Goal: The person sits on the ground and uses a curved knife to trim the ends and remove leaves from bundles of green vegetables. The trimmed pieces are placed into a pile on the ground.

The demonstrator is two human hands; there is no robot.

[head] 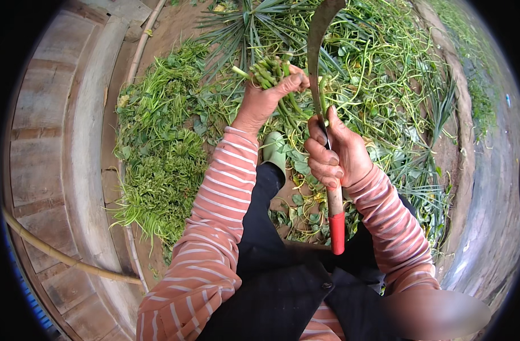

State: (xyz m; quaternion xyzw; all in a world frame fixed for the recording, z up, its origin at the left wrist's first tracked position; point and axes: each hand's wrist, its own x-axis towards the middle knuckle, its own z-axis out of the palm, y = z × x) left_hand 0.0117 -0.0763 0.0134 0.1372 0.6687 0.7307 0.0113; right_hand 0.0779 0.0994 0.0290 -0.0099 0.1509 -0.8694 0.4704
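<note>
My left hand [273, 91] is closed around a bunch of green stems [270, 72], cut ends up, with more stems hanging below it. Just right of it, my right hand [338, 153] grips a sickle where the curved metal blade [314, 55] meets the wooden handle; the handle's end has a red sleeve [337, 234]. A green stem stands between my right thumb and the blade. Leafy vines [383, 72] lie loose on the ground beyond both hands. Bundled greens [162, 183] are piled to the left of my left forearm.
Long spiky palm-like leaves [247, 25] lie at the top, and others [443, 102] at the right. A bamboo pole [68, 262] reaches in from the left beside a concrete ledge [91, 128]. A green boot [274, 149] stands between my forearms. Grey sheeting or wet ground curves along the right.
</note>
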